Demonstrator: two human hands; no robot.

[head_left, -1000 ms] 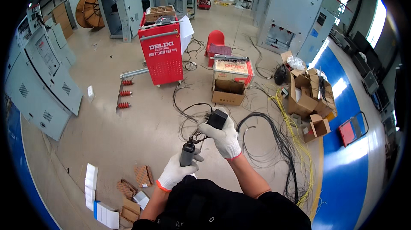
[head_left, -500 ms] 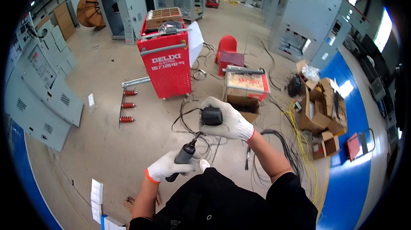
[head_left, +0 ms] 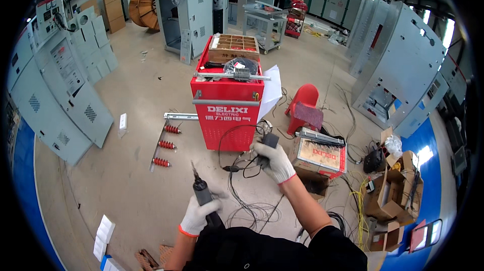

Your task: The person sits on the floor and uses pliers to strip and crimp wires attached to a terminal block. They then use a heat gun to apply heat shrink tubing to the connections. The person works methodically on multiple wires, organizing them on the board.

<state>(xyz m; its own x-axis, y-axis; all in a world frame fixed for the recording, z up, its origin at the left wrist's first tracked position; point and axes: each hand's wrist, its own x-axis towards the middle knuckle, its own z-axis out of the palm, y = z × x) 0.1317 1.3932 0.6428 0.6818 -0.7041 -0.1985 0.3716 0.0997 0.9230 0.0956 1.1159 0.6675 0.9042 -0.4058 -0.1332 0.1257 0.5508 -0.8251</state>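
My left hand [head_left: 199, 214], in a white glove, grips a dark screwdriver-like tool [head_left: 201, 190] with its thin tip pointing up. Higher and to the right, my right hand [head_left: 274, 161], also gloved, holds a small black block [head_left: 267, 143] from which black cables [head_left: 237, 170] loop down toward the floor. Both hands are in front of my chest, just before a red tool cart [head_left: 229, 114].
The red cart carries a wooden tray and parts on top. A red stool [head_left: 304, 109], a red-and-white box [head_left: 319, 154], open cardboard boxes [head_left: 393, 190] and loose wires lie to the right. Red insulators [head_left: 165, 145] lie left. Grey electrical cabinets [head_left: 60, 89] ring the floor.
The view has swung up toward the red cart and cabinets. My right hand with the black block has stayed raised; the left hand's tool now points up.
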